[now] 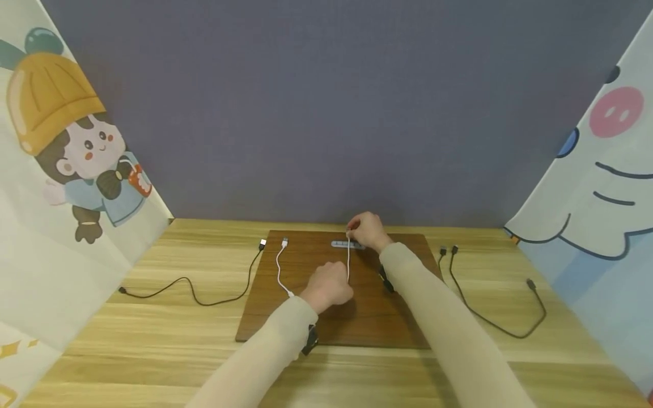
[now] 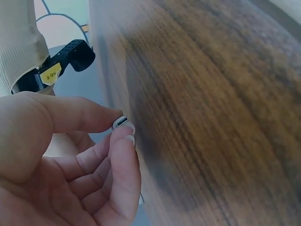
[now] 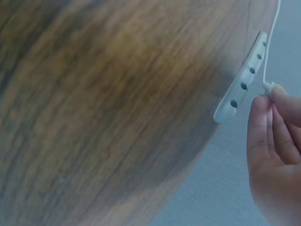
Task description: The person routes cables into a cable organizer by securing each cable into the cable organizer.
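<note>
Cable (image 1: 348, 262), white, straight, front to back

The board (image 1: 377, 323) is of dark wood-grain, smooth and with a soft gloss, while the counter (image 1: 153, 345) has a paler wood-grain surface, also smooth. The white cable (image 1: 349, 262) seems covered in smooth plastic, its connector (image 2: 121, 121) showing a small metallic rim, and the slotted strip (image 3: 244, 75) looks like smooth, rather matt plastic. The grey partition (image 1: 331, 113) appears matt and cloth-like, and the sleeve (image 2: 21, 47) is ribbed, soft cloth.
</note>
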Demonstrator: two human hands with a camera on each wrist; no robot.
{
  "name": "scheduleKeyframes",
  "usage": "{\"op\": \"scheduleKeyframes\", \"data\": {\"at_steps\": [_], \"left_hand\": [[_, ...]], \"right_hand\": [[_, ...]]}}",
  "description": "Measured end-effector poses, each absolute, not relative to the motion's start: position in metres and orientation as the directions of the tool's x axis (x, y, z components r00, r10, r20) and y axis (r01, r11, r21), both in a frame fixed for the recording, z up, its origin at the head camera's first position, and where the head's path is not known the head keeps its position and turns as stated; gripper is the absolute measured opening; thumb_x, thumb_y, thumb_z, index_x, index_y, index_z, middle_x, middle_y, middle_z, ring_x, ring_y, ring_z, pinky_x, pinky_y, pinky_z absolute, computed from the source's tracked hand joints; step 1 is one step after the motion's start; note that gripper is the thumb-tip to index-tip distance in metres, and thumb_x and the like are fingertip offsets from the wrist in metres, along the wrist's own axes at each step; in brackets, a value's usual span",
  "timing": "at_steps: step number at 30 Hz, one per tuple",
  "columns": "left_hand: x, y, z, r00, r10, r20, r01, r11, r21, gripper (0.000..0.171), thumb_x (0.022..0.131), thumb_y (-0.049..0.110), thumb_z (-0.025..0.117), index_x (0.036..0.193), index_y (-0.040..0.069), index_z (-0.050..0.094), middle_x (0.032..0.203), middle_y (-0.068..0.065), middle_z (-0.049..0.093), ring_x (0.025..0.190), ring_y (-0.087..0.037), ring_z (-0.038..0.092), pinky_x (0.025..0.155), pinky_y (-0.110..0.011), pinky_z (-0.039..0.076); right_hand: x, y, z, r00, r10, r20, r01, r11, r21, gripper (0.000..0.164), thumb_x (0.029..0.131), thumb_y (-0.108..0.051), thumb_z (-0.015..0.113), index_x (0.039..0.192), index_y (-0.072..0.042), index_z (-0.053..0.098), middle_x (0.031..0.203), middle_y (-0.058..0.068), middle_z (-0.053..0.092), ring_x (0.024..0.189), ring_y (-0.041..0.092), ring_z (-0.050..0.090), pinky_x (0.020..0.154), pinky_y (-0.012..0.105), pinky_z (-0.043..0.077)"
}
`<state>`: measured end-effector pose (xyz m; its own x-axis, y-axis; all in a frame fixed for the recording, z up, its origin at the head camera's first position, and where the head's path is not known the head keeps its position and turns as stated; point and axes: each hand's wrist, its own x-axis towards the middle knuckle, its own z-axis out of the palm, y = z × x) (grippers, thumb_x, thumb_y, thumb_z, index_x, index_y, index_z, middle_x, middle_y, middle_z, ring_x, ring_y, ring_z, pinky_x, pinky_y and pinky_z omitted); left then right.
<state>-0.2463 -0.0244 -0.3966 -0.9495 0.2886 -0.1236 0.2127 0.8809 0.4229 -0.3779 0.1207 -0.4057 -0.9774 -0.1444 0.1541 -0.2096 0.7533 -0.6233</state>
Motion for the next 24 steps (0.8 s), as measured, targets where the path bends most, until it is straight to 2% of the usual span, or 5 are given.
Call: {"op": "scheduleKeyframes", "data": {"at_steps": [9, 19, 24], "left_hand": [[-0.2477, -0.0252, -0.3991, -0.949, 0.290, -0.121, 0.216, 0.882, 0.418, 0.022, 0.080, 0.006, 0.068, 0.065, 0.012, 0.054, 0.060, -0.003, 0.052, 0.052, -0.018, 0.048, 0.047, -0.031, 0.040], [-0.2463, -0.0240, -0.3989, -0.950, 0.294, -0.103, 0.234, 0.891, 0.389, 0.018, 0.079, 0.005, 0.069, 0.067, 0.011, 0.057, 0.064, -0.004, 0.055, 0.055, -0.020, 0.051, 0.049, -0.034, 0.044], [-0.2463, -0.0225, -0.4000, -0.943, 0.317, -0.103, 0.259, 0.891, 0.373, 0.022, 0.080, 0.004, 0.069, 0.067, 0.012, 0.054, 0.063, -0.002, 0.053, 0.054, -0.019, 0.049, 0.048, -0.032, 0.043]], "right_hand": [[-0.3822, 0.1212, -0.4088, -0.984, -0.140, 0.110, -0.178, 0.767, -0.616, 0.018, 0.089, -0.010, 0.077, 0.105, -0.002, 0.076, 0.107, 0.012, 0.073, 0.107, 0.032, 0.062, 0.094, 0.043, 0.050], [-0.3846, 0.1152, -0.4094, -0.992, -0.117, 0.048, -0.123, 0.808, -0.576, 0.015, 0.092, -0.011, 0.074, 0.103, -0.001, 0.075, 0.110, 0.015, 0.070, 0.105, 0.032, 0.062, 0.085, 0.040, 0.054], [-0.3856, 0.1123, -0.4103, -0.992, -0.119, 0.048, -0.126, 0.831, -0.542, 0.017, 0.093, -0.010, 0.069, 0.105, 0.001, 0.074, 0.112, 0.016, 0.070, 0.106, 0.033, 0.063, 0.088, 0.041, 0.054]]}}
